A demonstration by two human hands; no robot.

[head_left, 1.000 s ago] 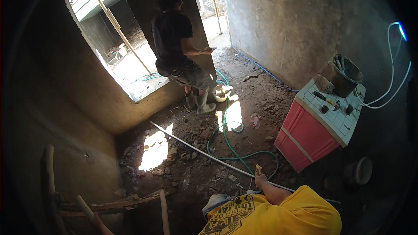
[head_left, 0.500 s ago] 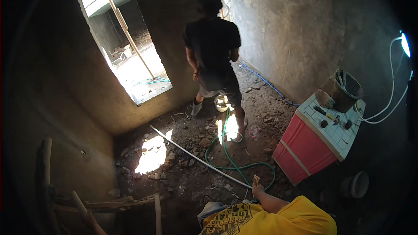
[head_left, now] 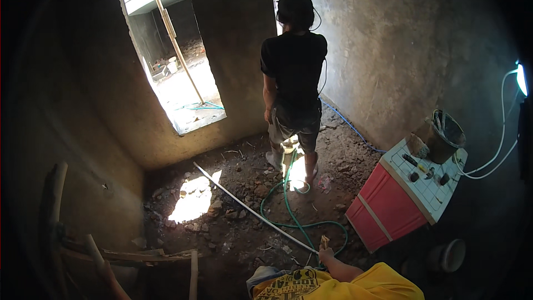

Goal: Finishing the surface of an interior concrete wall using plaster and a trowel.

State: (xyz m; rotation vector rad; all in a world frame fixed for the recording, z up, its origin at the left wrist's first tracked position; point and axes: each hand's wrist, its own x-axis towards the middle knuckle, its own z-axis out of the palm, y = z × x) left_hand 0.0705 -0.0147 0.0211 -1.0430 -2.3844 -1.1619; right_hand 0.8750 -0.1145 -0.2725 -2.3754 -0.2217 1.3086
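Observation:
My right hand (head_left: 327, 254) reaches forward from a yellow short sleeve at the bottom edge. Its fingers pinch a small tan piece (head_left: 324, 240) just above the rubble floor. The hand sits near a loop of green hose (head_left: 294, 223) and the near end of a long white pipe (head_left: 250, 209). My left hand is out of the picture. Another person (head_left: 294, 78) in a black shirt and shorts stands further in with their back to me, feet beside the hose.
A red box with a white tiled top (head_left: 400, 203) carries small tools and a dark bucket (head_left: 444, 133) at right. A white cable (head_left: 494, 161) runs to a lamp. Wooden planks (head_left: 127, 255) lie lower left. A tall wall opening (head_left: 172, 78) lets in sun.
The other person has moved from the left opening toward the middle and turned their back to me. My right hand stays low near the hose.

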